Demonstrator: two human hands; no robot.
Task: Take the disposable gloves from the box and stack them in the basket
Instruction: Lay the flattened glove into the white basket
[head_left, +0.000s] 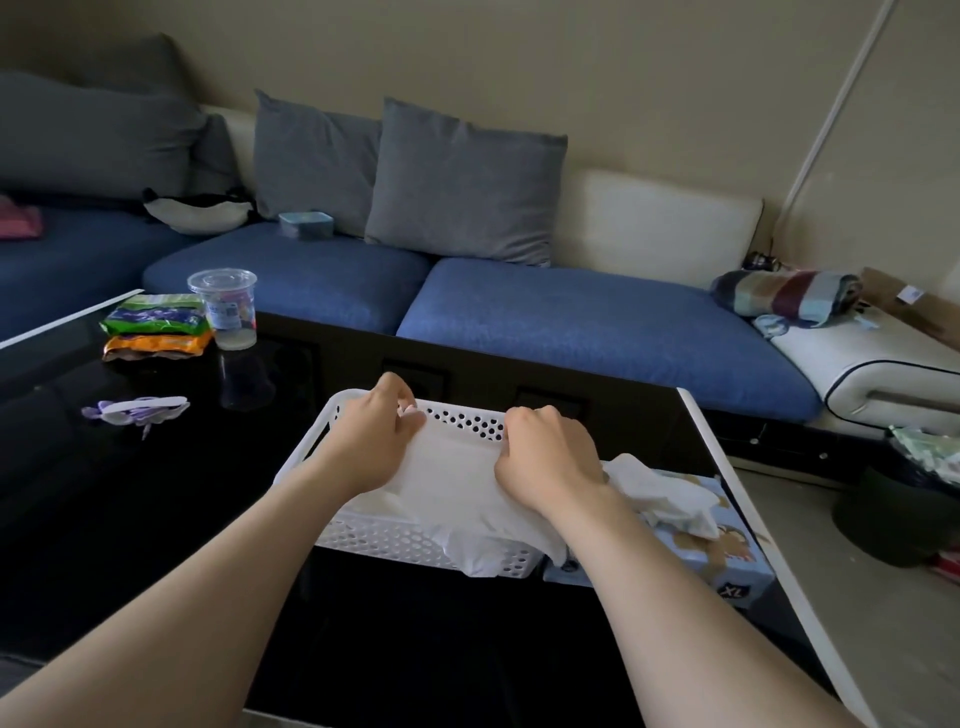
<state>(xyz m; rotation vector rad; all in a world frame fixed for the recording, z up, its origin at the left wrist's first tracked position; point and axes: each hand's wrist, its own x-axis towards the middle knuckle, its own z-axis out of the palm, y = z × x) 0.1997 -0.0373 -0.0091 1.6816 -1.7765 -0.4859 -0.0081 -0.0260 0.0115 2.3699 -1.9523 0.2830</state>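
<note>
A white perforated basket (457, 423) sits on the black glossy table. A white disposable glove (452, 493) lies spread across it, its fingers drooping over the near wall. My left hand (376, 439) pinches the glove's far left corner with curled fingers. My right hand (550, 457) grips its far right edge. Just right of the basket stands a light blue glove box (727, 566) marked XL, with crumpled white gloves (665, 493) sticking out of its top.
On the table's left stand a clear plastic cup (226, 306), green and orange snack packs (156, 327) and a purple-white item (137, 408). A blue sofa (571, 322) with grey cushions runs behind. The table's white edge (753, 525) is close on the right.
</note>
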